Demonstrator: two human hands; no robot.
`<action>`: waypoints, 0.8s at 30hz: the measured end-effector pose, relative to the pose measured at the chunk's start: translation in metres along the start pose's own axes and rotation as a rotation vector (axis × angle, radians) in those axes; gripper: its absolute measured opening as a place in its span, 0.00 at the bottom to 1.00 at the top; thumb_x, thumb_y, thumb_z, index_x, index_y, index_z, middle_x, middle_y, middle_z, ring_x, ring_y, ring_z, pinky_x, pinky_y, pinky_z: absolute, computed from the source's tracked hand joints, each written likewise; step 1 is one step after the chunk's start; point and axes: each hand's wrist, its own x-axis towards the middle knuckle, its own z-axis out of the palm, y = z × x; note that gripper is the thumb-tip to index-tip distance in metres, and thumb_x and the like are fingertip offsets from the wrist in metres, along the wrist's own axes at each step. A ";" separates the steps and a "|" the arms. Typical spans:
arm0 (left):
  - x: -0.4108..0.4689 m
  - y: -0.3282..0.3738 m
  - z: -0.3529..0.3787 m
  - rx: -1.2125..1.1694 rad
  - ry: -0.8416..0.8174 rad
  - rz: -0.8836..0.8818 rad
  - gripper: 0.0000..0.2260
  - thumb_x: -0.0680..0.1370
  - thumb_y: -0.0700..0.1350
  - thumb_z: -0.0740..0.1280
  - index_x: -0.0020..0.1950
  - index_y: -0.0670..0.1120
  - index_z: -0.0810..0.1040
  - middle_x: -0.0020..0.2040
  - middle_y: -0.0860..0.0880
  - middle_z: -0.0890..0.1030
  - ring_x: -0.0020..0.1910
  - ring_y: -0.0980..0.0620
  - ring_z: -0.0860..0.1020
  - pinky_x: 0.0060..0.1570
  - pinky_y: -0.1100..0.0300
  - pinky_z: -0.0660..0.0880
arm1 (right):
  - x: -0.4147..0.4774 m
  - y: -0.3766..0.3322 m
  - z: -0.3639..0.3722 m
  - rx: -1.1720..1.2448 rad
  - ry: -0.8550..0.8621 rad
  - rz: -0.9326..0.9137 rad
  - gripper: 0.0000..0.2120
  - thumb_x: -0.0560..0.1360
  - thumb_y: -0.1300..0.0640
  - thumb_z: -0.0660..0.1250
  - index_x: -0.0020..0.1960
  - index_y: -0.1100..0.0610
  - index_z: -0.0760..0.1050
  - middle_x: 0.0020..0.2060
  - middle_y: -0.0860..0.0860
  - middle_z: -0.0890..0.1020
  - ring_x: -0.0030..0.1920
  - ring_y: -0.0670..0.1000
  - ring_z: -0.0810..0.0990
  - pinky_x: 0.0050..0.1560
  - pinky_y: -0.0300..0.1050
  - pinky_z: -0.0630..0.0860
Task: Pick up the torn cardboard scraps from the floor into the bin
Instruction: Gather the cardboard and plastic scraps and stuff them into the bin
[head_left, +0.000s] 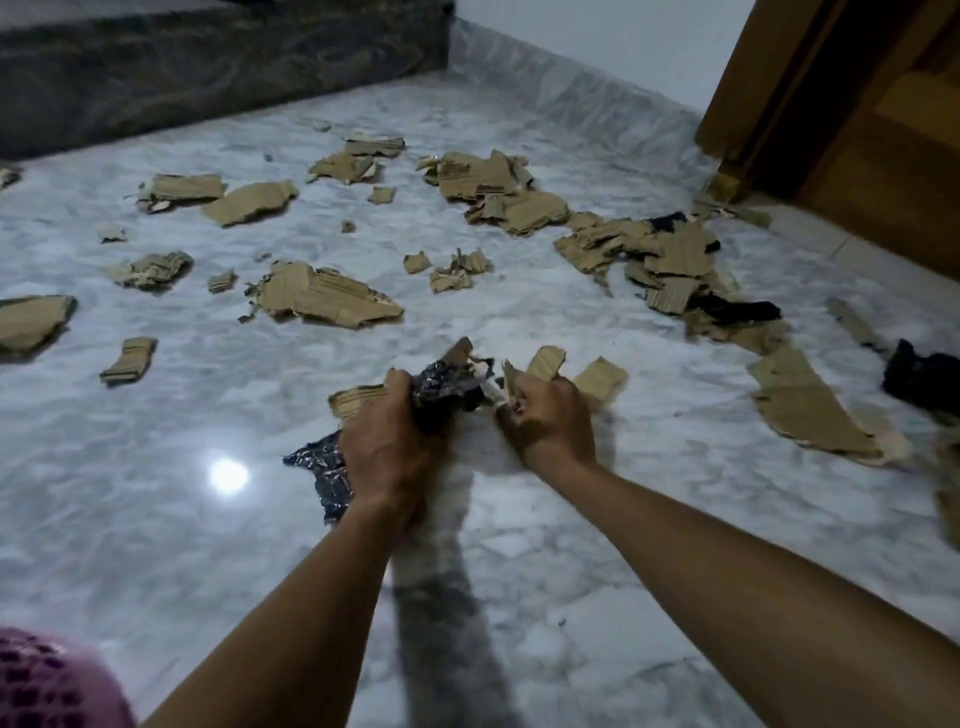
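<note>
Both bare forearms are reaching forward toward twelve o'clock, converging from the lower corners. The left hand (387, 441) is gripping with fingers curled tight (knuckles up). The right hand (550, 415), just beside it at three o'clock, is likewise clenching into a fist.

Both hands (387, 441) perhaps gripping scraps (545, 364)

Home room, polished marble floor (156, 519), marble skirting (571, 73), wooden door frame (810, 104)
</note>
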 end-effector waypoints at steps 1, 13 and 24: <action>-0.009 0.002 0.000 -0.013 -0.010 0.016 0.18 0.70 0.56 0.73 0.49 0.50 0.68 0.36 0.45 0.81 0.35 0.40 0.79 0.30 0.55 0.66 | -0.017 0.002 -0.006 0.037 -0.043 -0.020 0.16 0.72 0.49 0.68 0.32 0.52 0.65 0.28 0.52 0.71 0.33 0.53 0.71 0.30 0.48 0.58; -0.026 0.092 -0.041 -0.518 -0.222 -0.001 0.31 0.59 0.64 0.72 0.57 0.52 0.72 0.46 0.52 0.79 0.44 0.48 0.77 0.42 0.51 0.76 | -0.036 0.067 -0.159 0.835 -0.035 0.606 0.32 0.75 0.64 0.63 0.74 0.46 0.60 0.40 0.54 0.77 0.33 0.53 0.71 0.32 0.47 0.66; -0.015 0.102 0.047 0.053 -0.433 -0.077 0.38 0.68 0.69 0.64 0.67 0.43 0.66 0.64 0.43 0.65 0.65 0.38 0.63 0.63 0.41 0.64 | 0.006 0.207 -0.186 0.024 -0.254 0.890 0.42 0.71 0.29 0.63 0.78 0.45 0.54 0.80 0.56 0.44 0.77 0.67 0.48 0.74 0.65 0.57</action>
